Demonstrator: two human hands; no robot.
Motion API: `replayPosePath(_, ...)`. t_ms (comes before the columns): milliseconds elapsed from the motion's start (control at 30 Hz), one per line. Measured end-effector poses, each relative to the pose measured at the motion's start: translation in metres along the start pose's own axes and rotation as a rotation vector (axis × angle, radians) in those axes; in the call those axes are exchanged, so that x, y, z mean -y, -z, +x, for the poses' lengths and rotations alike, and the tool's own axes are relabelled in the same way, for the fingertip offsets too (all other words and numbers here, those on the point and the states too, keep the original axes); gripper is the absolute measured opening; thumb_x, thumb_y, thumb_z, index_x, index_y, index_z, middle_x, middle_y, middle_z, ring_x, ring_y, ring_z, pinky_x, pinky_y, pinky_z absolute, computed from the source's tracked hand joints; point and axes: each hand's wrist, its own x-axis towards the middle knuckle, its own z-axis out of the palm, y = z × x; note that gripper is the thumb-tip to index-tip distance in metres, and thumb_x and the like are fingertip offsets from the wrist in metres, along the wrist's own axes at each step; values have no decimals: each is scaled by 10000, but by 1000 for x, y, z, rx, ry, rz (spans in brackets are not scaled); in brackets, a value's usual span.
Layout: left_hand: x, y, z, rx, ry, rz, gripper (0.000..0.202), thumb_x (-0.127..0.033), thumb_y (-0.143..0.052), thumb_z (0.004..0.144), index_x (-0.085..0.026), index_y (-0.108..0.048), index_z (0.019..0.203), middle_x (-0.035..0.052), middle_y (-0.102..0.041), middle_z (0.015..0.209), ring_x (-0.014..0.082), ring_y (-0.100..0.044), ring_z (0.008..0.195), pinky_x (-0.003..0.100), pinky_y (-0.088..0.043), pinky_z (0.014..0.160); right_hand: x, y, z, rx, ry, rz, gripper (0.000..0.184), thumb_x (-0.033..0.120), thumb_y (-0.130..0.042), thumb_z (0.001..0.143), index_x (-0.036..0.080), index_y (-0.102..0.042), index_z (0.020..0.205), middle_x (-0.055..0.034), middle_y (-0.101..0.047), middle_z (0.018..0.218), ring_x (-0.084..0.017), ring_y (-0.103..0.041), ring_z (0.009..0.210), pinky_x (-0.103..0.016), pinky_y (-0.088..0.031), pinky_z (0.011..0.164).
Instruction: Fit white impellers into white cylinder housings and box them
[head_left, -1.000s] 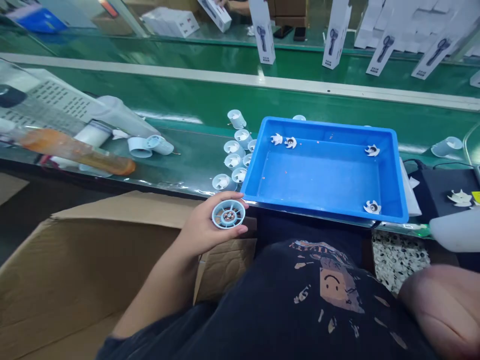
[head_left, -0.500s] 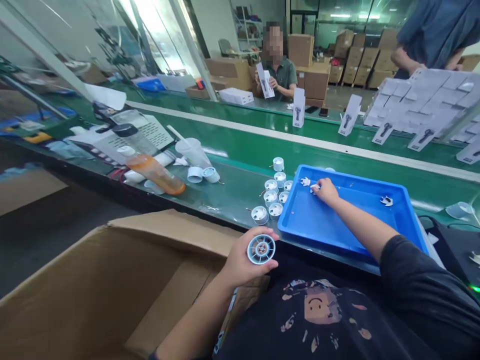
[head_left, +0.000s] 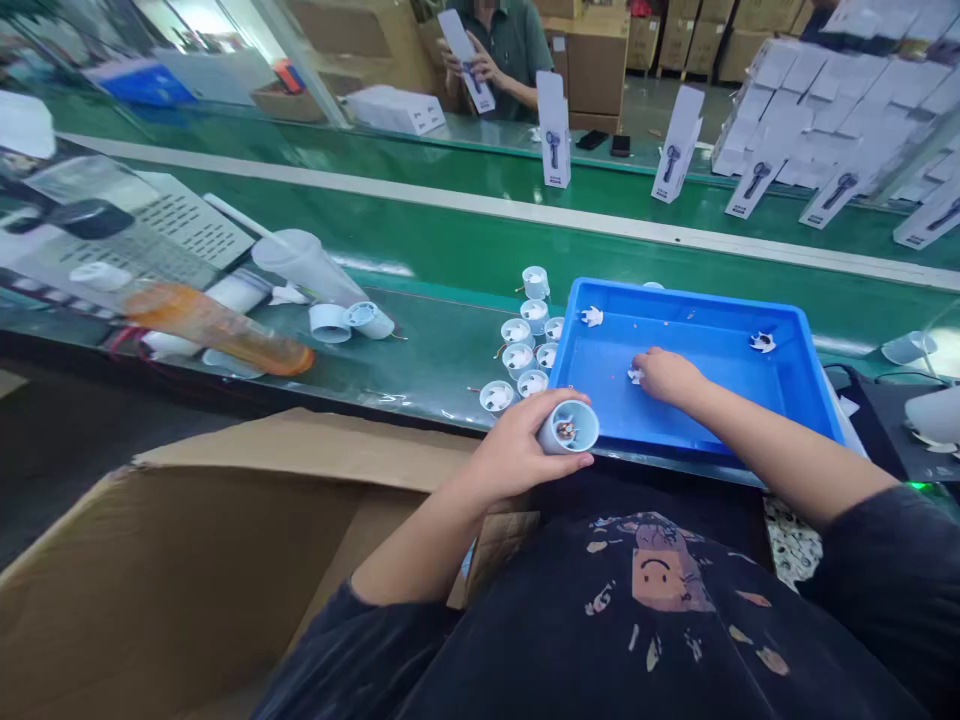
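the left hand (head_left: 517,450) is wrapped around a short pale blue plastic cylinder housing (head_left: 568,428), held at the near edge of the green glossy counter (head_left: 435,350) with its open mouth turned up toward the camera, so the small dark and copper part inside shows. held that way, the opening seems kept ready to take something dropped in from above. the fingers are closed around its wall, thumb underneath.

the right hand (head_left: 664,375) reaches into the shallow bright blue plastic tray (head_left: 802,400) and rests low on the tray floor, fingertips pinched together on a small white plastic impeller (head_left: 636,375); whether it is lifted clear of the floor i cannot tell. two more white impellers lie well apart in the tray, one near the far left corner (head_left: 592,316) and one near the far right wall (head_left: 762,342), so the floor between gives the hand free room.

just beside the tray's left wall stands a cluster of similar pale blue cylinder housings (head_left: 521,345), mouths up, close-packed; the held housing is near the nearest of them. further left an orange-filled clear plastic bottle (head_left: 217,325) lies on its side. an open brown cardboard box (head_left: 187,560) sits below the counter edge under the left arm. across the belt a person holds a white carton (head_left: 466,45).
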Motion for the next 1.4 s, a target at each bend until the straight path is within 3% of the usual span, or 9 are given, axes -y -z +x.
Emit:
replayPosePath(133, -13, -9, 12, 139, -36, 164, 480, -294, -690, 723, -212, -551, 1175, 75, -636, 1202, 261, -607, 1102, 414, -466, 974, 14, 8, 14, 4, -155, 64, 317, 312, -548, 962, 113, -570, 1209, -111, -601, 1148, -201, -592, 1058, -390, -509, 925)
replayPosePath(400, -9, -24, 20, 6, -47, 359, 563, -309, -803, 677, -175, -520, 1145, 91, -654, 1143, 281, -629, 1047, 438, -506, 906, 23, 17, 23, -56, -243, 153, 243, 239, -598, 927, 87, -619, 1116, -116, -616, 1134, -218, -594, 1082, -427, -502, 948)
replayPosePath(500, 0, -19, 15, -82, -114, 428, 497, -319, -765, 728, -174, -544, 1148, 91, -668, 1150, 281, -631, 1073, 449, -484, 950, 25, 26, -4, -151, -117, 201, 245, 174, -596, 894, 77, -627, 1117, -142, -618, 1139, -247, -583, 1100, -437, -463, 979)
replayPosePath(633, 9, -14, 6, -143, -180, 427, 486, -319, -728, 751, -182, -543, 1179, 85, -673, 1161, 255, -644, 1064, 400, -501, 935, 32, 38, -62, -255, 172, 364, 230, 178, -572, 881, 156, -628, 1103, -45, -652, 1048, -128, -612, 923, -229, -484, 839)
replayPosePath(800, 10, -25, 6, -227, -352, 494, 407, -321, -664, 793, -155, -515, 1133, 95, -685, 1062, 249, -663, 975, 387, -530, 840, 44, 32, -102, -619, 624, 514, 210, 178, -584, 830, 163, -676, 1018, -56, -655, 907, -168, -610, 808, -291, -487, 752)
replayPosePath(1033, 6, -37, 3, -366, -493, 586, 294, -335, -498, 912, -161, -471, 1147, 80, -691, 1034, 207, -666, 982, 387, -491, 993, 54, 19, -102, -702, 636, 396, 140, 180, -583, 891, 196, -711, 945, -49, -592, 860, -153, -580, 740, -277, -463, 676)
replayPosePath(1167, -2, -33, 4, -465, -572, 598, 275, -356, -456, 928, -160, -483, 1119, 69, -699, 981, 188, -671, 951, 362, -479, 1010, 63, 28, -114, -879, 631, 195, 216, 242, -474, 963, 195, -684, 946, -36, -624, 877, -182, -559, 741, -324, -377, 665)
replayPosePath(1267, -7, -28, 6, -518, -542, 696, 236, -312, -432, 925, -160, -500, 1091, 68, -704, 951, 196, -676, 910, 376, -486, 976, 69, 34, -115, -1003, 577, -14, 235, 206, -455, 953, 165, -661, 848, -32, -641, 812, -217, -547, 725, -366, -313, 678)
replayPosePath(1400, -4, -26, 5, -447, -468, 675, 245, -308, -423, 916, -164, -500, 1099, 64, -705, 976, 195, -673, 920, 378, -482, 977, 68, 33, -106, -936, 625, 85, 165, 237, -528, 903, 171, -673, 856, -23, -653, 836, -211, -571, 760, -355, -334, 717)
